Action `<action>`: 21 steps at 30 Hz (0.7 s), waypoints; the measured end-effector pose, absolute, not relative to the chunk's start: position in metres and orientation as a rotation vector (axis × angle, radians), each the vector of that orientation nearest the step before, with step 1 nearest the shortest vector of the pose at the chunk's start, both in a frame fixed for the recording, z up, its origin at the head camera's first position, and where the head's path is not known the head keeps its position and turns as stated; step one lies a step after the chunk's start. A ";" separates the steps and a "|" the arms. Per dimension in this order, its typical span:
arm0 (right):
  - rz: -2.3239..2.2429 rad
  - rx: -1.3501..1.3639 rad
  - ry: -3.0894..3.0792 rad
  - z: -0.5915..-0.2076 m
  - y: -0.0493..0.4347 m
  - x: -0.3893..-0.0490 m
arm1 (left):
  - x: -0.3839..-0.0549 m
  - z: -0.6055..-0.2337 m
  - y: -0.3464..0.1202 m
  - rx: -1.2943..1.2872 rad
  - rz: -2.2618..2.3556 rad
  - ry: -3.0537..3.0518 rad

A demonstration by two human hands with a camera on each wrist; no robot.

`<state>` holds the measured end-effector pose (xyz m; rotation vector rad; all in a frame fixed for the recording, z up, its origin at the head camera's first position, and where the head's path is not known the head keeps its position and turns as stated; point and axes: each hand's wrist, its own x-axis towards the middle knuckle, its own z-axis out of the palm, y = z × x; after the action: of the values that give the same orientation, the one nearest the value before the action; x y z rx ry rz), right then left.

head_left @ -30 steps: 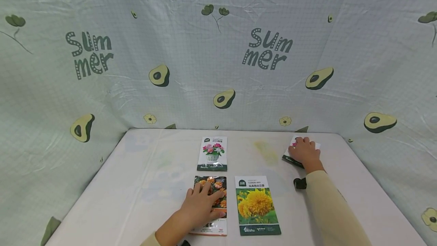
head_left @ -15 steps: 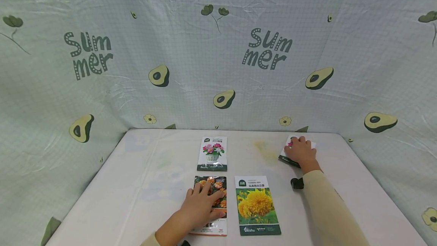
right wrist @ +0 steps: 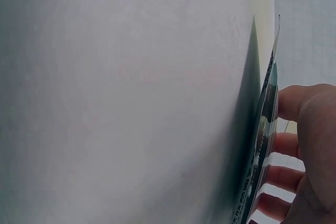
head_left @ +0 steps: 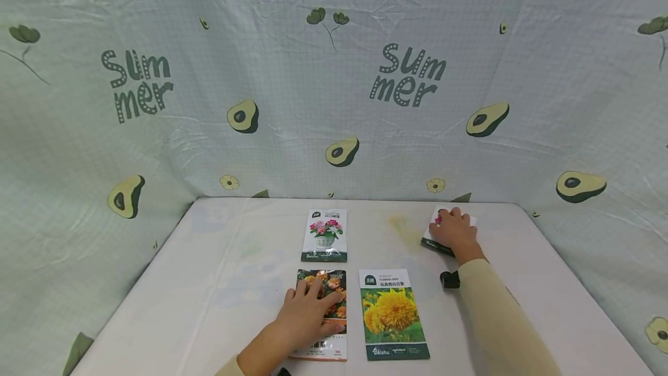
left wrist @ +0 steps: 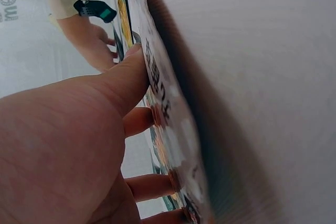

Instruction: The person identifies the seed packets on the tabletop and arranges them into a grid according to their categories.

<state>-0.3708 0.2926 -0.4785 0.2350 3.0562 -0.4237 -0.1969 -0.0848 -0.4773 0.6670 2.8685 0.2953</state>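
My left hand (head_left: 304, 317) rests on an orange-flowered seed packet (head_left: 330, 349), its fingers spread over the front. In the left wrist view the thumb and fingertips press the face of that packet (left wrist: 157, 87). Toward the far right of the table, my right hand (head_left: 457, 231) lies on a white seed packet (head_left: 436, 246) with a dark green lower band, covering most of its picture. Fingertips touch the packet's upper face (right wrist: 261, 142) in the right wrist view. There one edge of the packet stands slightly off the table.
A yellow-flowered seed packet (head_left: 394, 313) lies to the right of my left hand. Behind the orange packet is a white one (head_left: 325, 235) showing a potted plant. A cloth with avocado prints (head_left: 292, 86) hangs behind the pale table (head_left: 219, 283).
My right hand has slid the white packet left and slightly toward the back across the table. The left hand and the other packets have stayed in place.
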 end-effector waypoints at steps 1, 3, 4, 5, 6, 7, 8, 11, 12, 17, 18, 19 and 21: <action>-0.419 0.234 3.056 -0.478 0.291 -0.370 | -0.197 -0.477 -0.085 0.667 0.296 2.868; -0.414 0.228 3.055 -0.477 0.287 -0.370 | -0.197 -0.477 -0.085 0.669 0.299 2.868; -0.409 0.225 3.055 -0.477 0.285 -0.370 | -0.197 -0.477 -0.085 0.671 0.300 2.868; -0.406 0.221 3.054 -0.476 0.284 -0.370 | -0.197 -0.477 -0.085 0.672 0.301 2.869; -0.404 0.217 3.051 -0.476 0.282 -0.370 | -0.197 -0.477 -0.085 0.672 0.302 2.870; -0.399 0.213 3.049 -0.476 0.281 -0.370 | -0.197 -0.477 -0.085 0.672 0.302 2.870; -0.398 0.210 3.047 -0.476 0.280 -0.371 | -0.197 -0.477 -0.085 0.672 0.302 2.870; -0.395 0.204 3.046 -0.476 0.277 -0.371 | -0.198 -0.478 -0.085 0.672 0.305 2.870; -0.392 0.201 3.046 -0.476 0.276 -0.371 | -0.198 -0.478 -0.085 0.672 0.304 2.870; -0.385 0.180 3.045 -0.476 0.273 -0.373 | -0.198 -0.479 -0.086 0.678 0.297 2.876; -0.379 0.174 3.045 -0.476 0.272 -0.374 | -0.198 -0.479 -0.086 0.680 0.295 2.879; -0.378 0.172 3.043 -0.476 0.272 -0.374 | -0.198 -0.479 -0.086 0.682 0.295 2.880; -0.374 0.166 3.037 -0.476 0.270 -0.375 | -0.198 -0.479 -0.086 0.685 0.294 2.882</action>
<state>-0.3746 0.2703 -0.4758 0.1663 3.0374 -0.3742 -0.1977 -0.0858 -0.4788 0.6853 2.8824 0.2944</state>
